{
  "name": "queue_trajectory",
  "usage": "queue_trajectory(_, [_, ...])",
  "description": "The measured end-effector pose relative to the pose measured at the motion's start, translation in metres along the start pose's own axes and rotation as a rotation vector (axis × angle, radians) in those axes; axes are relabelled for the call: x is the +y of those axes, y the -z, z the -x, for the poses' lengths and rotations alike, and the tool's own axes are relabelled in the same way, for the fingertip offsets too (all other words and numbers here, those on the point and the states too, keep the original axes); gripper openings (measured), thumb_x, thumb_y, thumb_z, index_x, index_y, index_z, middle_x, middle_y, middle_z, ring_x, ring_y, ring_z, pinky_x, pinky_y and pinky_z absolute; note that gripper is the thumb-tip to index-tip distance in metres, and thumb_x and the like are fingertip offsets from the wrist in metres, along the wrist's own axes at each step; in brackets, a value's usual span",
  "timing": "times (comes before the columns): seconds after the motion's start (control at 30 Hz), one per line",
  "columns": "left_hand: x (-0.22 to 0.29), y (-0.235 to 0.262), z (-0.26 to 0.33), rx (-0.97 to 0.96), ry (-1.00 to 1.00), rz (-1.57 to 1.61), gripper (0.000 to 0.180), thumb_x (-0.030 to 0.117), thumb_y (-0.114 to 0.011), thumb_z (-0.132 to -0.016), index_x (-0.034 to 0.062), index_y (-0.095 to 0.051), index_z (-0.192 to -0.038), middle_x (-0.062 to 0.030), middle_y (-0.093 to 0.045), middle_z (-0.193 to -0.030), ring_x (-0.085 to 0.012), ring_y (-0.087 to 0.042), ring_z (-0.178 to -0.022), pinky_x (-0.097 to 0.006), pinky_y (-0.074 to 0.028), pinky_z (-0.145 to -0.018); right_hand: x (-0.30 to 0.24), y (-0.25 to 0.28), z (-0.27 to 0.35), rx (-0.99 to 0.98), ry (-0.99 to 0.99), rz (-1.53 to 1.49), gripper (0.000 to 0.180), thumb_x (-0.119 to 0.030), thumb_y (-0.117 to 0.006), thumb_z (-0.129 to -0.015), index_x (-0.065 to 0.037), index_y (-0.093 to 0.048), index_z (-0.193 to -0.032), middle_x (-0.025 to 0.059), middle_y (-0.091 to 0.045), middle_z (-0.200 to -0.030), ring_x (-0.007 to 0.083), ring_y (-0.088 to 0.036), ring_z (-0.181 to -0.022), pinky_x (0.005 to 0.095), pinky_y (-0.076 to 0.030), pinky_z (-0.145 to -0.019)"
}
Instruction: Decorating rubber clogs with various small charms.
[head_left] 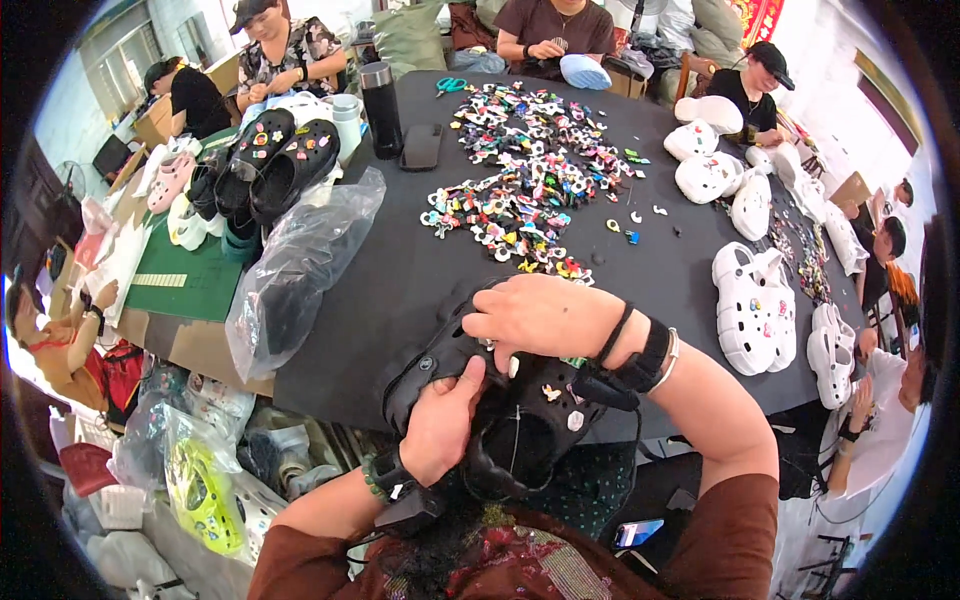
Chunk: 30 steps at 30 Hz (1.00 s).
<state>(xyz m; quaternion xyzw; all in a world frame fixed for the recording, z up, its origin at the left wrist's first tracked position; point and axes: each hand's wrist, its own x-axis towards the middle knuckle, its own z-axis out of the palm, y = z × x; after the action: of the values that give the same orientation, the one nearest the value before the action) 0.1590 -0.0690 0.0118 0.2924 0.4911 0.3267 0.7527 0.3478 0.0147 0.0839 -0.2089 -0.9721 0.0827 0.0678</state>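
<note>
A pair of black clogs lies at the table's near edge, in front of my body. My left hand (438,428) is closed around one black clog (408,376), its thumb pressed on the upper. Over the same clog, my right hand (545,315) bends down with fingers curled and thumb close to the forefinger; what they pinch is hidden. The other black clog (510,455) lies beneath and nearer to me, with a few small charms (551,393) on its upper. Beyond my hands spreads a big pile of colourful shoe charms (535,165).
White clogs (755,310) with charms line the table's right side. A clear plastic bag (300,275), black clogs (290,165), a dark bottle (381,110) and a phone (421,147) are at the left. Teal scissors (451,86) lie at the far edge. Several people work around the table.
</note>
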Motion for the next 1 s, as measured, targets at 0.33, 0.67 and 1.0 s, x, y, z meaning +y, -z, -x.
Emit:
queue_trajectory(0.33, [0.003,0.0,-0.001,-0.03,0.014,0.061,0.028,0.031,-0.058,-0.102,0.0095,-0.067,-0.086,0.0081,-0.055,-0.071,-0.0045,-0.042,-0.061,-0.023,-0.032,-0.054,0.005,-0.016,0.006,0.073,-0.02,-0.077,0.015,-0.022,-0.058,-0.092,-0.008,-0.057,-0.088,0.0084,-0.061,-0.08,0.0273,-0.063,-0.084,0.0396,-0.046,-0.075])
queue_trajectory(0.67, [-0.005,0.004,-0.018,-0.072,-0.16,0.224,0.019,0.02,-0.059,-0.1,0.0051,-0.068,-0.106,0.0015,-0.068,-0.1,-0.0074,-0.057,-0.083,-0.026,-0.044,-0.077,0.023,-0.026,-0.004,0.128,-0.138,-0.445,0.032,-0.025,-0.056,-0.098,-0.004,-0.048,-0.076,0.0158,-0.051,-0.066,0.0392,-0.055,-0.07,0.0452,-0.042,-0.063])
queue_trajectory(1.0, [0.007,0.001,-0.015,-0.099,-0.13,0.321,0.017,0.013,-0.06,-0.098,0.0037,-0.067,-0.111,-0.0027,-0.069,-0.109,-0.0136,-0.062,-0.098,-0.03,-0.047,-0.091,0.02,-0.033,-0.002,0.271,-0.037,-0.297,0.033,-0.023,-0.057,-0.097,-0.005,-0.048,-0.072,0.0144,-0.049,-0.065,0.0374,-0.053,-0.067,0.044,-0.041,-0.068])
